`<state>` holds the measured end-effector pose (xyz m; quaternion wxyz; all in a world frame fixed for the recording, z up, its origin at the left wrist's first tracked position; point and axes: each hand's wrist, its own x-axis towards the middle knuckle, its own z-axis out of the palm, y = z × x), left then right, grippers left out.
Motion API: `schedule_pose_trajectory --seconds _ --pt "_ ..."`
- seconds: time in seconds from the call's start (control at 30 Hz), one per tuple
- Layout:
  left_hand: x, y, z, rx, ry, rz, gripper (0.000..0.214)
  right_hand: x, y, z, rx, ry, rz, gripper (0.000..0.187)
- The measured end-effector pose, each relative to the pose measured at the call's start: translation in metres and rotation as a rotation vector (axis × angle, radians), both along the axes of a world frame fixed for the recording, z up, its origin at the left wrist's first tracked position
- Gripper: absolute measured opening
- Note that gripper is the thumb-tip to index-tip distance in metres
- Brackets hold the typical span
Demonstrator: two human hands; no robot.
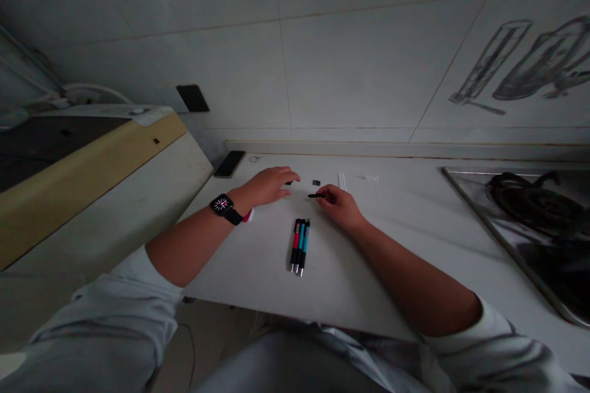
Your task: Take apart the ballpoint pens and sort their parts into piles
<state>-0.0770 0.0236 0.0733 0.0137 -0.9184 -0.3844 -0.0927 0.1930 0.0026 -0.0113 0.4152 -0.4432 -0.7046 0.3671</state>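
Note:
My left hand, with a black watch on its wrist, rests on the white counter, its fingers curled around a small black part at the fingertips. My right hand pinches a thin black pen piece that points left, just above the counter. The two hands are close together, a short gap apart. Three pens, one red and two blue with black grips, lie side by side in front of the hands. Another small black part lies on the counter beyond them.
A dark phone lies at the counter's back left corner. White strips and a small white piece lie near the tiled wall. A gas hob is set in the counter at right. A white appliance stands left.

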Motion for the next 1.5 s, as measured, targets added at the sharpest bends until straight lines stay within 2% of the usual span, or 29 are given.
schedule_pose_trajectory --seconds 0.07,0.17,0.4,0.73,0.83,0.97,1.1,1.27,1.5 --pt "0.021 -0.009 -0.001 0.009 -0.024 -0.133 0.041 0.000 -0.001 0.001 0.001 -0.001 0.026 0.023" --pt "0.039 -0.017 -0.006 0.021 -0.042 -0.207 0.039 0.000 -0.002 0.003 -0.019 -0.001 0.048 0.024" --pt "0.048 -0.022 -0.013 -0.011 -0.130 -0.164 0.049 -0.007 0.000 0.007 -0.222 0.254 0.178 0.035" --pt "0.056 -0.025 -0.010 0.003 -0.200 -0.100 0.042 -0.008 -0.006 0.014 -0.340 0.373 0.143 0.046" --pt "0.047 -0.016 -0.006 0.050 -0.202 -0.065 0.038 -0.010 -0.007 0.015 -0.336 0.369 0.106 0.047" --pt "0.025 0.006 -0.005 0.118 -0.193 0.063 0.040 -0.010 -0.008 0.015 -0.314 0.308 0.108 0.044" --pt "0.009 0.031 -0.022 0.100 -0.119 0.127 0.040 -0.010 -0.007 0.012 -0.304 0.245 0.120 0.044" --pt "0.004 0.053 -0.046 0.065 -0.060 0.161 0.042 -0.010 -0.007 0.009 -0.288 0.237 0.129 0.042" --pt "0.000 0.063 -0.056 0.030 -0.041 0.181 0.044 -0.008 -0.006 0.008 -0.281 0.224 0.136 0.039"
